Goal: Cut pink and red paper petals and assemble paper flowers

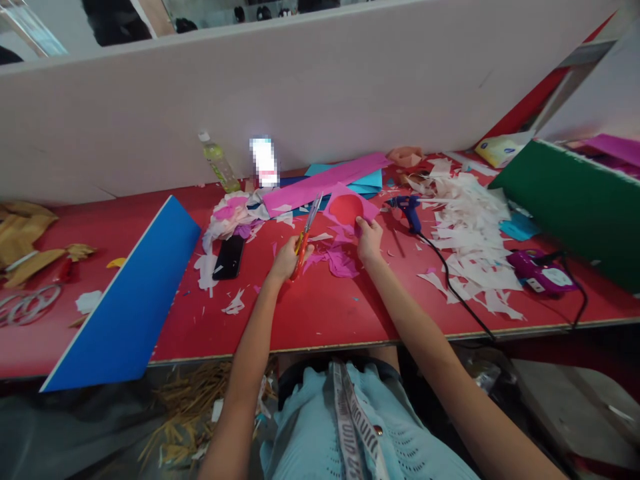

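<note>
My left hand is closed on a pair of scissors with orange and yellow handles, the blades pointing away from me. With my right hand I pinch the near edge of a pink sheet, apparently paper, with a round opening that shows red. The blades are close to the sheet's left side; whether they touch it I cannot tell. Pink scraps lie below it on the red table. A long pink strip lies behind, over blue sheets.
To the right are a blue glue gun with a black cord, white scraps, a purple device and a green board. A blue board, dark phone, bottle and lit screen stand or lie left.
</note>
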The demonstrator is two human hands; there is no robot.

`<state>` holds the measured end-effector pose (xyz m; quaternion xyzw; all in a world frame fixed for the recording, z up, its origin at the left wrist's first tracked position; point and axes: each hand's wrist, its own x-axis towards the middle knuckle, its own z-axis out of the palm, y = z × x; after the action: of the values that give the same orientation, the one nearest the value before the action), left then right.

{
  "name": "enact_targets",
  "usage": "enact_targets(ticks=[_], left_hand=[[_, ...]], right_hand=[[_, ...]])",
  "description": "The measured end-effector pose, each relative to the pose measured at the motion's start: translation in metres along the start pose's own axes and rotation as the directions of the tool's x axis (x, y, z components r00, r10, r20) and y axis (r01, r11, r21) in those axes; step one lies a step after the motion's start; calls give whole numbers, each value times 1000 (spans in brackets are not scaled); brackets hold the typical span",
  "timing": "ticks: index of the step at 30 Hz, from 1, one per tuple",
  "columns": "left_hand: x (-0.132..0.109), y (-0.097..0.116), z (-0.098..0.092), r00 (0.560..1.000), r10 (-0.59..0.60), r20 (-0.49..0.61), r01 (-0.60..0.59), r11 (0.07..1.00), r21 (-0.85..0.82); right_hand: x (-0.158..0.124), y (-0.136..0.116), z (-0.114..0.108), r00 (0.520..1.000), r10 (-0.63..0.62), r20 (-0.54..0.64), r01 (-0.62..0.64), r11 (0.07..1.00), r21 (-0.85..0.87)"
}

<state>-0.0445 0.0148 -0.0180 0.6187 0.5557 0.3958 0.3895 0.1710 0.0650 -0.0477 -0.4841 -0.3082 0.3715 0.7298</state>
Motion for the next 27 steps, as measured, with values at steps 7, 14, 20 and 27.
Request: enact_targets(ticks=[7, 14, 20, 27], left_hand=[[-8, 12, 2, 996, 23, 82, -54, 919, 389], [-11, 19, 10, 996, 22, 84, -64, 835, 547], [-10, 17, 12, 996, 54, 65, -80, 846, 528], [-9, 16, 11, 996, 72, 44, -85, 848, 523]], right_hand=[[-1, -2, 3, 999, 14, -30, -12, 997, 70], [-2, -1, 4, 999, 35, -11, -34, 994, 101], [-9, 0, 9, 998, 51, 35, -54, 994, 97], [-21, -9, 16, 993, 112, 42, -119, 967, 224]])
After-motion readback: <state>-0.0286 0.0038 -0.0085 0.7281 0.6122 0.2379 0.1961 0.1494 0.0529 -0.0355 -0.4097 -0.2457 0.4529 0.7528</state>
